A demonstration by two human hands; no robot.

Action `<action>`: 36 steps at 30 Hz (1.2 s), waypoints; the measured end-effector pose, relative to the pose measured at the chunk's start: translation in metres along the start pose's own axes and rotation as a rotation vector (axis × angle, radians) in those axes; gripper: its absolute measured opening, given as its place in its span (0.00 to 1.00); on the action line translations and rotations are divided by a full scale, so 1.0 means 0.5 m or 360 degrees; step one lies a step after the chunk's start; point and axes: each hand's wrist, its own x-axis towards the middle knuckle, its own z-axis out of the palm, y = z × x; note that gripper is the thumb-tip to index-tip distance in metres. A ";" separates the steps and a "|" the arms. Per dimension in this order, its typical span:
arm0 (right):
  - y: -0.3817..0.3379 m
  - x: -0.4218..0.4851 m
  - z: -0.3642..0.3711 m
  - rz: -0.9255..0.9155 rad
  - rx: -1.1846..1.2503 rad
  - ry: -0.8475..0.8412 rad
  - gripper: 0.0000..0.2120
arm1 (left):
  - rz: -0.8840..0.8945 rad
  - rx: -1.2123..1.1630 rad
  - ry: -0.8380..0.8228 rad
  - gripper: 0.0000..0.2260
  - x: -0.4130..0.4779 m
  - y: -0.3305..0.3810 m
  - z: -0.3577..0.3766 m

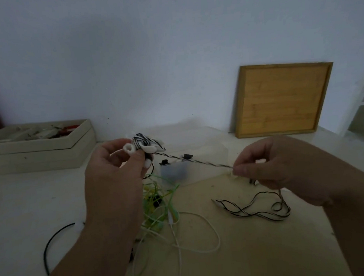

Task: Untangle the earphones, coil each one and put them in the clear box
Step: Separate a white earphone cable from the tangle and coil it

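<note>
A pale wall (130, 56) backs the cream counter (32, 198). A wooden tray (280, 101) leans on the wall at the right, and a beige box (40, 153) sits at the left. The clear box (208, 174) stands mid-counter, behind a green-and-white tangle (159, 210). The left hand (113, 169) grips the coiled striped earphones (147, 142), and the right hand (262, 165) pinches their taut cable.

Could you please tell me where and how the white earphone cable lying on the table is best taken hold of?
Pinch the white cable at the right-hand bend of its open loop, coming from above on the right. There it lies flat on the table alone, clear of the green tangle that its left part runs into.
</note>
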 end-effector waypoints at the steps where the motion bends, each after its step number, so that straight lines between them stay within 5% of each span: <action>1: 0.002 -0.001 -0.005 -0.0006 0.0023 0.0043 0.12 | 0.0015 0.0007 -0.0001 0.07 -0.002 0.000 0.001; 7: 0.009 -0.017 -0.048 0.0213 0.0682 -0.0049 0.23 | 0.0072 0.0092 0.0211 0.10 0.012 -0.001 -0.017; 12: 0.057 0.007 -0.075 0.0415 0.0412 0.1222 0.07 | 0.0101 0.0169 0.0274 0.10 0.024 -0.004 -0.025; 14: 0.069 0.013 -0.076 0.0416 0.0209 0.1511 0.08 | 0.0147 0.0245 0.0182 0.10 0.014 -0.002 -0.017; 19: 0.033 0.004 -0.025 0.0335 -0.0664 0.0676 0.29 | 0.0267 0.0391 -0.0121 0.09 -0.020 0.007 0.007; 21: 0.004 0.004 0.007 0.0121 -0.0476 0.0461 0.30 | 0.0279 0.0407 -0.0261 0.09 -0.031 0.010 0.014; 24: -0.032 0.010 0.065 -0.0063 0.0188 0.0034 0.22 | 0.0258 0.0341 -0.0460 0.09 -0.042 0.014 0.021; 26: -0.032 0.019 0.099 -0.0098 0.0307 -0.0213 0.16 | 0.0258 0.0303 -0.0535 0.10 -0.045 0.014 0.023; 29: -0.027 0.025 0.120 -0.0142 0.0359 -0.0198 0.05 | 0.0309 0.0327 -0.0565 0.11 -0.048 0.015 0.023; 36: -0.042 0.017 0.106 -0.0191 0.0098 -0.0249 0.10 | 0.0451 0.0409 -0.0576 0.11 -0.051 0.012 0.024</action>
